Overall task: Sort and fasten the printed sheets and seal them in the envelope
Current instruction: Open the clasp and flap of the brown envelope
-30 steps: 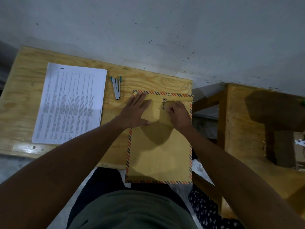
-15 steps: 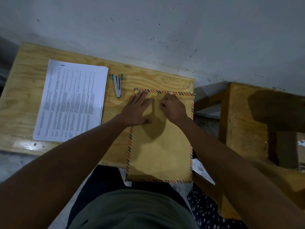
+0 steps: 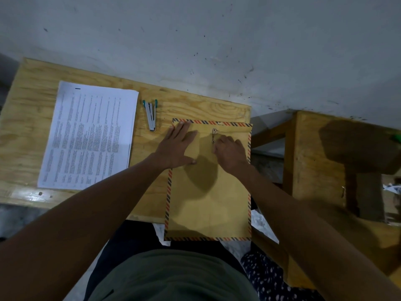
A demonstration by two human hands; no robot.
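Note:
A brown envelope (image 3: 208, 192) with a red-and-blue striped border lies on the wooden table (image 3: 32, 118), its lower part hanging over the near edge. Its flap is folded down, and two small round string-closure buttons (image 3: 213, 135) show near the top. My left hand (image 3: 179, 146) presses flat on the envelope's upper left, fingers spread. My right hand (image 3: 231, 154) rests with curled fingers just below and right of the buttons; whether it pinches the string is hidden. A stack of printed sheets (image 3: 89, 135) lies on the table's left half. A small stapler (image 3: 150, 115) lies between sheets and envelope.
A grey wall runs behind the table. A second wooden table or bench (image 3: 314, 159) stands to the right across a gap. My lap and a dotted dark cloth (image 3: 269, 276) are below the envelope.
My right hand slid up over the closure buttons, covering them, then drew back down and right, so the buttons show again. My left hand stayed flat on the envelope.

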